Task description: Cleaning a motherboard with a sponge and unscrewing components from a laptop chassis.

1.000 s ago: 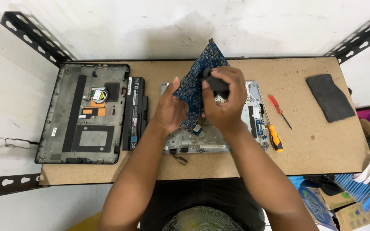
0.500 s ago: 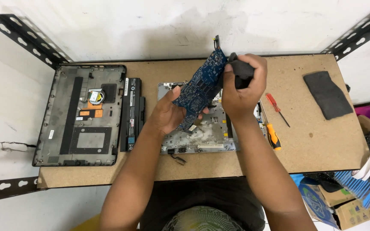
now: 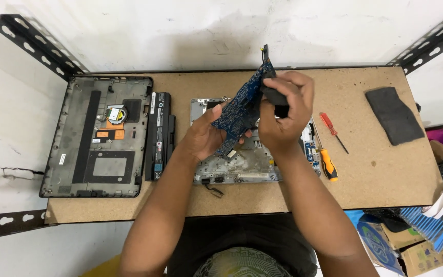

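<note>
Two hands at work, laptop teardown, est. well past halfway. Item 1: blue circuit board (image 3: 242, 105), lifted clear of the chassis, held tilted on edge above it, top corner pointing toward the wall. Left hand (image 3: 206, 136) has its grip clamped on the board's lower end, thumb on the face, fingers behind. Right hand (image 3: 283, 115) has its grip closed on a black part (image 3: 273, 95) at the board's upper edge; poss. a fan or heatsink, view too cramped to tell, and can't tell if it is attached or loose. Item 2: silver inner chassis (image 3: 242, 164), flat on the counter (image 3: 365, 174) directly under both hands, bay looks mostly bare, small cable end sticking out at its front edge. Item 3: grey bottom cover (image 3: 96, 136), already off, inside face up, far left. Item 4: black battery pack (image 3: 160, 136), already out, lying just beside the cover's right edge. Tools: orange-handled screwdriver (image 3: 326, 161) touching or nearly touching the chassis's right side; smaller red-handled screwdriver (image 3: 331, 128) just beyond it; both idle. Dark grey cloth (image 3: 393, 115), well apart, right end. Done, judging by layout: cover, battery, board out. Left: separating the black part from the board, plus whatever stays in the chassis.
</note>
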